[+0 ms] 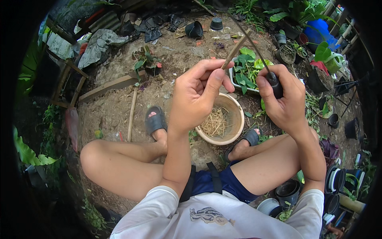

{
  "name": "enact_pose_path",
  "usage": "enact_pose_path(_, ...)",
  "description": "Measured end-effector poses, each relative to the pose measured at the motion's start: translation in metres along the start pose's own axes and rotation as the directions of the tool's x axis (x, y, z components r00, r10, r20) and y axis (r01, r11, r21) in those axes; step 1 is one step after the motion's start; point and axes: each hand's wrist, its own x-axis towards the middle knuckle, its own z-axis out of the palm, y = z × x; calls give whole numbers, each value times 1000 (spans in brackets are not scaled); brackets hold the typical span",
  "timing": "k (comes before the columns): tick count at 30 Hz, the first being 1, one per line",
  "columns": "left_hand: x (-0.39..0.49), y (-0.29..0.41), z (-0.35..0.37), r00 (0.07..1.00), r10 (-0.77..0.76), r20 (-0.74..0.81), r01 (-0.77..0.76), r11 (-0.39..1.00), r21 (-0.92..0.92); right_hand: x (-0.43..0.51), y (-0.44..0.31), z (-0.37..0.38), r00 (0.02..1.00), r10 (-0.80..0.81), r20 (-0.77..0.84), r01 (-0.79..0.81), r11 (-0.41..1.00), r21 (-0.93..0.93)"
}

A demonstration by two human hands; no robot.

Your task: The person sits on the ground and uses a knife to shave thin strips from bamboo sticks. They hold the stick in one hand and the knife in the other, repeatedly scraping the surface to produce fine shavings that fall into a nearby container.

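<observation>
Between thumb and fingers, my left hand (197, 92) grips a thin wooden stick (237, 47) that slants up and to the right. My right hand (283, 98) is closed around the black handle (275, 85) of a knife with a long narrow dark blade (250, 40). In this view the blade crosses the stick near its upper end; whether they touch I cannot tell. Below the hands, a cream plastic bucket (239, 119) stands on the soil between my feet. Thin straw-coloured shavings (215, 122) lie inside it, partly hidden by my left hand.
Behind the bucket sits a white tray (246, 87) of leafy cuttings (246, 70). A wooden plank (109, 88) and a thin pole (132, 115) lie on the ground to the left. Black pots (194, 29) are at the back, with more pots (288, 191) along the right.
</observation>
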Motion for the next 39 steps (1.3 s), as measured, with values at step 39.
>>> enact_pose_path(39, -3, -14, 10, 982, 12, -188, 7, 995, 103, -1, 11, 27, 974, -209, 84, 226, 902, -367)
